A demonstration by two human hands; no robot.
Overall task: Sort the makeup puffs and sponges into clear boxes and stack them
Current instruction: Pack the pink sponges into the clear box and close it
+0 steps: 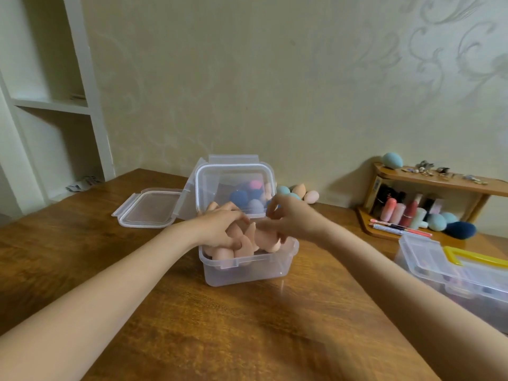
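A clear box (247,270) stands at the table's middle, heaped with peach sponges (248,244). My left hand (220,229) lies on the heap, its fingers curled over the sponges and pressing them down. My right hand (288,218) hovers over the box's right side with bent fingers; whether it holds anything I cannot make out. Behind stands a second clear box (233,185) with a closed lid, holding dark blue, pink and purple sponges. A loose clear lid (149,209) lies to the left of it.
Loose teal and peach sponges (299,192) lie by the wall. A wooden corner shelf (439,182) at right carries lipsticks, pens, teal and navy sponges (459,229). A larger clear container with a yellow handle (467,273) sits at the table's right edge. White shelving (55,105) stands at left.
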